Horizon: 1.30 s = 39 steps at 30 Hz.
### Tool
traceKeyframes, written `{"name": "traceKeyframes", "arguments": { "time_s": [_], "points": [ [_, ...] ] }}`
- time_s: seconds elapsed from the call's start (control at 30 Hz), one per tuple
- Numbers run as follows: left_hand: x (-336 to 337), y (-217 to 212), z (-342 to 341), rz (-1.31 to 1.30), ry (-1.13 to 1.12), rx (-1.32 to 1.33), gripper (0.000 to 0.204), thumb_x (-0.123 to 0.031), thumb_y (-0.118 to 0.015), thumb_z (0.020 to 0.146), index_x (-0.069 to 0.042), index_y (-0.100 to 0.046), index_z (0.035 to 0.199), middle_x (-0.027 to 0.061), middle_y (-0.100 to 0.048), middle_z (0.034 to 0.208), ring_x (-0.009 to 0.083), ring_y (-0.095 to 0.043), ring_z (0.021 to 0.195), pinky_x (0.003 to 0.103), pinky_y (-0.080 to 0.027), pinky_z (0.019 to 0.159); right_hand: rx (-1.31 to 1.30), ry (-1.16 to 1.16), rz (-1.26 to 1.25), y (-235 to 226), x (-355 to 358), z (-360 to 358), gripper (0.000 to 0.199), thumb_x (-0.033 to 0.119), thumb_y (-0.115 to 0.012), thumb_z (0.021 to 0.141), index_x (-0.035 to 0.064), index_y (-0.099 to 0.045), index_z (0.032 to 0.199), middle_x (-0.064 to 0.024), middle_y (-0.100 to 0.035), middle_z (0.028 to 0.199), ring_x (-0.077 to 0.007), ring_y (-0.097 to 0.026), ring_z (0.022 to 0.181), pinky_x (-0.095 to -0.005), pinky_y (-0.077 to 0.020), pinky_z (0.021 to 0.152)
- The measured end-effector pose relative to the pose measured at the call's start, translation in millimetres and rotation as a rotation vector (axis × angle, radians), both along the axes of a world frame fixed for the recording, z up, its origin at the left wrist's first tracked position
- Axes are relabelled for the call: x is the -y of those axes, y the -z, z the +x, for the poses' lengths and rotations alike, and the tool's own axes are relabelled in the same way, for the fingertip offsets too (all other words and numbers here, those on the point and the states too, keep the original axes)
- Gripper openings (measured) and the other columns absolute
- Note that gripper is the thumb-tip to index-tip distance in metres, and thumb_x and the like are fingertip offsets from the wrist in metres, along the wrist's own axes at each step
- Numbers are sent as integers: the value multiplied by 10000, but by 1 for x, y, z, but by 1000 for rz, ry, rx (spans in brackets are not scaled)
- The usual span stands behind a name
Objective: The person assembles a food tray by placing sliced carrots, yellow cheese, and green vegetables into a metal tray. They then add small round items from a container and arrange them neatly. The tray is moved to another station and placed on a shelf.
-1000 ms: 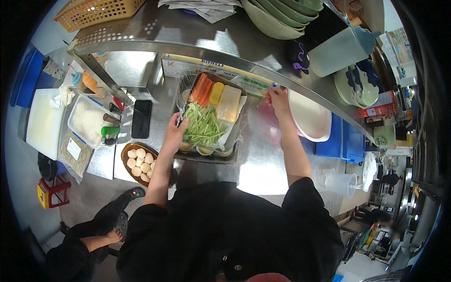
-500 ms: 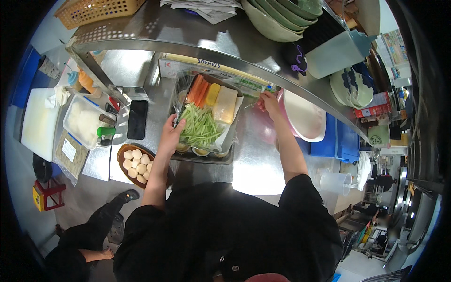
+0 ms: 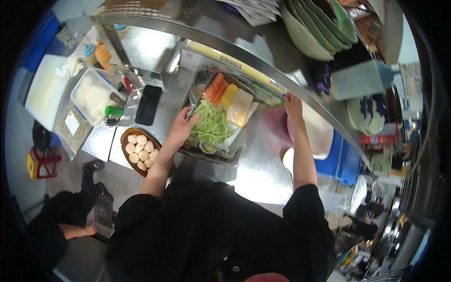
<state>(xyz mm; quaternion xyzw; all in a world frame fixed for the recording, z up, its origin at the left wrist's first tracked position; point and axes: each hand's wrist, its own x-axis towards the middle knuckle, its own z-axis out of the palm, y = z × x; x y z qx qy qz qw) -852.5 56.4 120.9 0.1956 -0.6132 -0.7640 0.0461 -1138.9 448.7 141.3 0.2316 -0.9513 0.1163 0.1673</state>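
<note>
My left hand grips the left rim of a dark rectangular tray, thumb over the inner side. Clear film glints over the tray. Inside lie green cucumber strips, orange carrot sticks, a yellow piece and a pale block. My right hand is closed at the right end of a long film box behind the tray. A small blue piece shows at its fingertips; the rest of its grip is hidden.
Left of the tray are a black phone and a brown bowl of round white pieces. A pink-rimmed white tub stands beside my right forearm. A metal shelf overhangs the counter. Another person's leg is at lower left.
The view has shifted and tilted, so the counter appears farther right. My right hand has moved slightly right at the box's end and its fingers look more closed. My left hand stays at the tray rim.
</note>
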Motion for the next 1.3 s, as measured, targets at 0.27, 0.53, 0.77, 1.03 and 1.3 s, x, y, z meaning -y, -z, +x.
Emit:
{"name": "traceKeyframes", "arguments": {
  "time_s": [0.27,0.53,0.77,1.03,1.3],
  "points": [
    [-6,8,-2,146,42,-73,415,-198,-619,957,46,-485,1266,127,-602,1082,144,-561,988,280,-465,850,191,-168,56,-1,104,-24,148,149,-664,876,33,-602,945,-131,-659,818,-257,-639,754,-365,-488,704],
    [-17,11,-3,93,23,-65,403,-198,-631,950,27,-497,1257,114,-605,1113,149,-558,994,285,-463,868,577,-311,-277,-25,313,-8,247,253,-686,848,25,-638,932,-159,-682,852,-289,-667,805,-376,-499,716],
    [-26,10,-2,170,-3,-60,372,-193,-644,943,7,-517,1230,104,-622,1053,124,-573,921,274,-478,820,532,-344,-393,-30,391,26,305,242,-690,855,47,-701,1090,-122,-707,820,-239,-672,729,-361,-497,652],
    [-25,14,-6,117,-41,-122,458,-207,-640,942,46,-472,1286,138,-610,1121,171,-584,968,316,-479,860,216,-166,-436,-78,192,108,408,232,-582,960,-26,-567,1276,-197,-603,1259,-290,-564,1181,-375,-400,1030],
    [-65,-22,8,419,-213,-143,450,-220,-642,947,21,-463,1281,106,-616,1093,121,-590,940,266,-486,816,845,-26,-1067,-25,95,189,621,334,-520,1000,-21,-322,1469,-148,-438,1453,-247,-455,1304,-350,-348,1079]
  ]
}}
